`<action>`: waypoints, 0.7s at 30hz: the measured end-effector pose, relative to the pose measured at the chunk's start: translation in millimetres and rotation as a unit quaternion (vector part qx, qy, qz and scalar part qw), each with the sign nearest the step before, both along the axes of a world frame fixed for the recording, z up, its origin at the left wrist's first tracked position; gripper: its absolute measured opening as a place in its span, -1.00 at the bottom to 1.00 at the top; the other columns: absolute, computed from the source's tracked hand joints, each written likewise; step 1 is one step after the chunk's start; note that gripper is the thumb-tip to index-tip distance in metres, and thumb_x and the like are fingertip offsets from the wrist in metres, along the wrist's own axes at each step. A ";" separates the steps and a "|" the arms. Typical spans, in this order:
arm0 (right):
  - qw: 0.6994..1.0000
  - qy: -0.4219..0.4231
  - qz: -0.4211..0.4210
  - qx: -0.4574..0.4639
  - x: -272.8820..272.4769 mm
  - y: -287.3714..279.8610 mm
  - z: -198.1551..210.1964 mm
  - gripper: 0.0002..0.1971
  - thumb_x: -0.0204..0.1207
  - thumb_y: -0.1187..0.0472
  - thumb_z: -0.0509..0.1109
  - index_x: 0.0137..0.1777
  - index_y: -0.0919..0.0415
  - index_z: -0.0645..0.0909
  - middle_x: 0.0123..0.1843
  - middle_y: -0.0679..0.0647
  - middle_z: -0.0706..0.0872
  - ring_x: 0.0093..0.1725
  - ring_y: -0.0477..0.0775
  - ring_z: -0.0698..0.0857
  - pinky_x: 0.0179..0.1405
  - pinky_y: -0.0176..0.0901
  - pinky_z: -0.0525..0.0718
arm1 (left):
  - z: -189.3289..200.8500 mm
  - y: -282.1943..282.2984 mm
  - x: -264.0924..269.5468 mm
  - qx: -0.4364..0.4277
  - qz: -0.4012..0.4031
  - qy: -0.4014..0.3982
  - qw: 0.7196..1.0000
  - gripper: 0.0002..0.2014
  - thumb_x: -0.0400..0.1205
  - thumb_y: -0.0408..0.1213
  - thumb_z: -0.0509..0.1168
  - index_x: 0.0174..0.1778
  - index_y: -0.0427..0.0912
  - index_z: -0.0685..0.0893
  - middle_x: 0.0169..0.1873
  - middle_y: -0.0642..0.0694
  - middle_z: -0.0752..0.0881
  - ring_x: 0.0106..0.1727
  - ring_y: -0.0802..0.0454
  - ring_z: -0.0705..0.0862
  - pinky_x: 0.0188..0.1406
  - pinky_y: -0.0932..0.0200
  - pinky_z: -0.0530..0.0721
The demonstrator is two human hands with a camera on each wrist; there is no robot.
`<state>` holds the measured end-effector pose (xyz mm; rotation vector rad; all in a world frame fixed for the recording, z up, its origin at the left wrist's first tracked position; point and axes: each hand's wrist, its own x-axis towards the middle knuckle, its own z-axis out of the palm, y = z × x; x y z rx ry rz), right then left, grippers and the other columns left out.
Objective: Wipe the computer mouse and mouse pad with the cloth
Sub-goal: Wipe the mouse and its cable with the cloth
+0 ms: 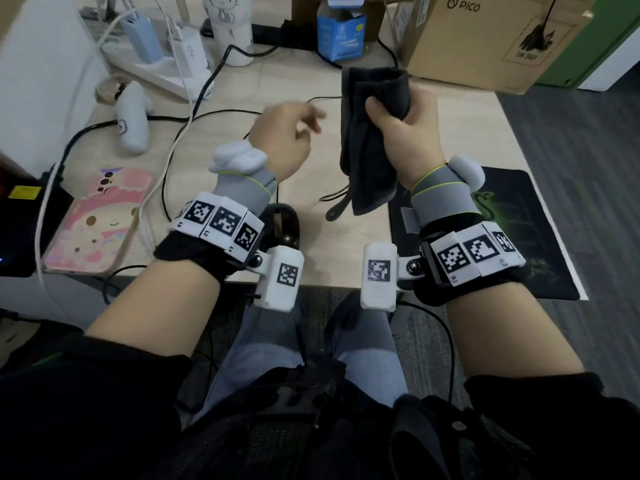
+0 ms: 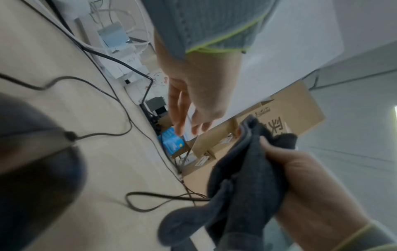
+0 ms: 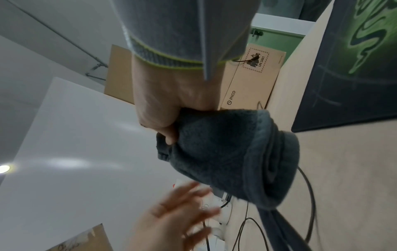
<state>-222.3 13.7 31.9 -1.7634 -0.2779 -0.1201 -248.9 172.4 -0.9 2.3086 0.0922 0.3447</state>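
My right hand (image 1: 398, 116) grips a folded dark grey cloth (image 1: 367, 150) and holds it upright above the desk; the right wrist view shows the cloth (image 3: 227, 152) bunched in the fist. My left hand (image 1: 304, 124) hovers just left of the cloth, fingers loose and holding nothing. The black wired mouse (image 1: 282, 226) lies near the front edge, partly hidden under my left wrist, and looms blurred in the left wrist view (image 2: 36, 169). A black mouse pad with a green pattern (image 1: 516, 216) lies at the right, under my right wrist.
A phone in a pink case (image 1: 93, 223), a white controller (image 1: 133, 119) and a power strip (image 1: 156, 64) lie on the left. A PICO cardboard box (image 1: 485, 36) and a blue box (image 1: 341, 36) stand at the back. Cables (image 1: 194, 123) cross the desk.
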 end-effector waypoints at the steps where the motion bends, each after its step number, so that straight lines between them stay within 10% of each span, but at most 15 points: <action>1: 1.000 0.003 0.001 -0.007 0.4 0.4 -1.5 -0.80 0.49 0.36 0.37 -0.28 0.06 0.54 -0.35 -0.12 0.61 -0.42 -0.41 0.54 -0.25 -0.37 0.58 | 4.9 -0.7 1.4 -0.039 0.007 -0.060 0.997 -0.66 0.53 -0.37 0.16 0.14 -0.04 0.71 -0.13 0.07 0.76 -0.22 -0.12 0.77 -0.05 0.04 0.73; 5: 0.999 -0.010 -0.002 -0.048 -3.5 7.2 1.3 -0.81 0.44 0.14 0.35 -0.36 0.16 0.56 -0.39 0.05 0.58 -0.36 -0.14 0.52 -0.31 -0.12 0.52 | 21.6 -12.3 0.2 -0.103 -0.043 -0.179 0.977 -0.71 0.58 -0.36 0.21 0.19 -0.16 0.70 -0.16 0.02 0.64 -0.31 0.00 0.74 -0.41 0.50 0.53; 10: 0.998 0.032 -0.047 -0.023 5.8 6.2 -0.3 -0.39 0.31 -0.22 0.36 -0.34 0.48 0.61 -0.34 0.43 0.70 -0.36 0.26 0.64 -0.23 0.37 0.68 | 18.7 -21.2 -2.9 -0.090 -0.084 -0.198 0.972 -0.64 0.51 -0.42 0.27 0.23 -0.20 0.69 -0.11 0.03 0.56 -0.30 0.34 0.60 -0.32 0.65 0.42; 15: 0.997 0.069 -0.029 0.028 4.8 5.0 2.5 -0.53 0.48 -0.08 0.38 -0.26 0.41 0.67 -0.35 0.16 0.67 -0.33 0.01 0.62 -0.33 -0.07 0.62 | 18.4 -24.0 -6.5 -0.066 -0.109 -0.198 0.972 -0.65 0.44 -0.30 0.37 0.16 -0.18 0.70 -0.14 0.25 0.41 -0.23 0.36 0.54 -0.32 0.61 0.42; 21: 0.988 0.111 0.070 0.078 4.2 -5.8 -4.5 -0.78 0.41 0.16 0.40 -0.05 0.29 0.68 -0.12 0.19 0.77 -0.07 0.12 0.74 0.11 0.08 0.72 | 14.1 -20.9 -0.3 -0.058 -0.122 -0.146 0.980 -0.62 0.39 -0.34 0.31 0.14 -0.22 0.71 -0.17 0.22 0.43 -0.24 0.20 0.53 -0.32 0.62 0.38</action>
